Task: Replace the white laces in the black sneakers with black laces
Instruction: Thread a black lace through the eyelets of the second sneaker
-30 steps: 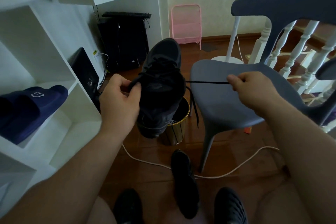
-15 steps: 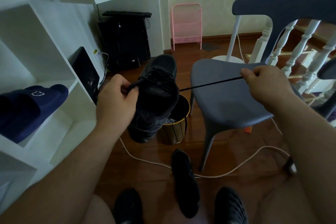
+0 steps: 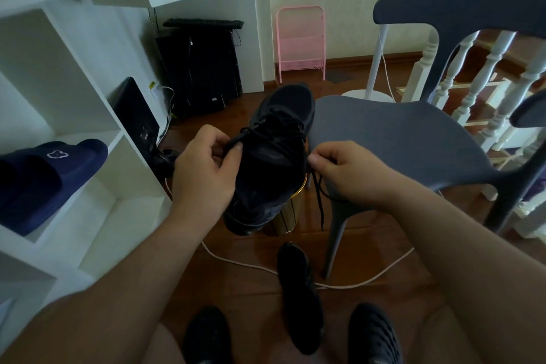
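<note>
The wooden floor carries a second black sneaker lying lengthwise in front of the person's feet, with a white cable running across the boards and passing under it. A gold-rimmed bin stands beside the grey chair, whose legs rest on the floor. Further back stand a pink rack, a black computer tower and a round white lamp base. On the white shelf to the left lie dark blue slippers.
</note>
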Action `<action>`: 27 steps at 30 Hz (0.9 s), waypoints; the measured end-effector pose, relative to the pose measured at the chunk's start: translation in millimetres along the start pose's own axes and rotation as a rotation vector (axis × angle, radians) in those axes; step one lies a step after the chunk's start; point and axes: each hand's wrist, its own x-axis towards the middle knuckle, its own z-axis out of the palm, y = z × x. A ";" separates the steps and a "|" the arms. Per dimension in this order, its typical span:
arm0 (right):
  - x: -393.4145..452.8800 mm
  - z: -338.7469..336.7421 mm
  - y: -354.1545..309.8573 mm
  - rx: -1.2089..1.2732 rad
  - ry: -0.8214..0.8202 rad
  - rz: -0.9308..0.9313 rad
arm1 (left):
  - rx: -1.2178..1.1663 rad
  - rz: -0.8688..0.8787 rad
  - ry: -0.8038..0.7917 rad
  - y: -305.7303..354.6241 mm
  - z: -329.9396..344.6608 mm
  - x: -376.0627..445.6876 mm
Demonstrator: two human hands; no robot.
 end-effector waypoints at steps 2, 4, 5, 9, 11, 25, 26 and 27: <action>-1.1 -4.3 -0.3 0.003 -0.016 0.002 | -0.024 -0.010 0.015 -0.9 -2.4 1.3; -1.7 -11.7 -0.4 -0.040 -0.048 0.014 | -0.067 -0.043 0.028 -1.3 -5.8 3.9; -2.3 -14.7 -0.5 -0.068 -0.067 0.019 | -0.074 -0.052 0.026 -1.6 -6.8 4.6; -2.0 -16.5 -2.5 -0.087 -0.037 0.019 | -0.040 -0.078 -0.041 -3.9 -3.3 3.3; -1.6 -16.7 -4.1 -0.029 0.027 0.060 | -0.024 -0.083 -0.090 -4.8 0.2 0.7; -4.5 -10.4 -16.0 0.013 0.346 -0.137 | -0.126 -0.209 -0.205 0.0 5.9 -3.2; -4.5 -8.8 -15.6 0.017 0.355 -0.146 | -0.153 -0.229 -0.242 0.5 6.2 -4.3; -4.3 -7.7 -15.5 0.029 0.367 -0.147 | -0.188 -0.252 -0.279 1.3 7.0 -5.4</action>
